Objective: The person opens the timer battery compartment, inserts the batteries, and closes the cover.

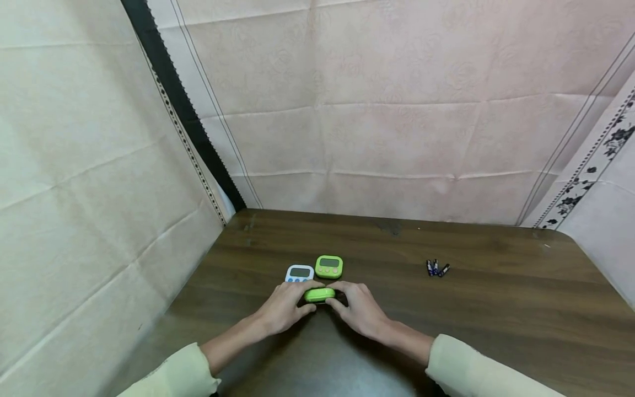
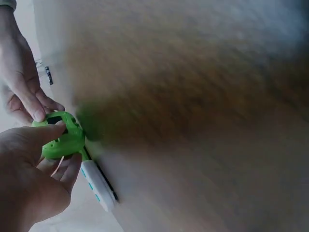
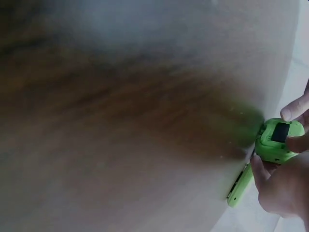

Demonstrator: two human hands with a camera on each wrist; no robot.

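Note:
A green digital timer is held between both hands just above the table, tilted on edge. My left hand pinches its left end, and my right hand pinches the other end. Both wrist views show a dark rectangular patch on the held timer, partly covered by fingers. Just beyond the hands, a white timer with blue buttons lies partly hidden by the left hand. Beside it a second green timer lies face up.
Several small dark batteries lie in a loose group on the right part of the brown wooden table. Pale patterned cloth hangs behind the table and along its sides.

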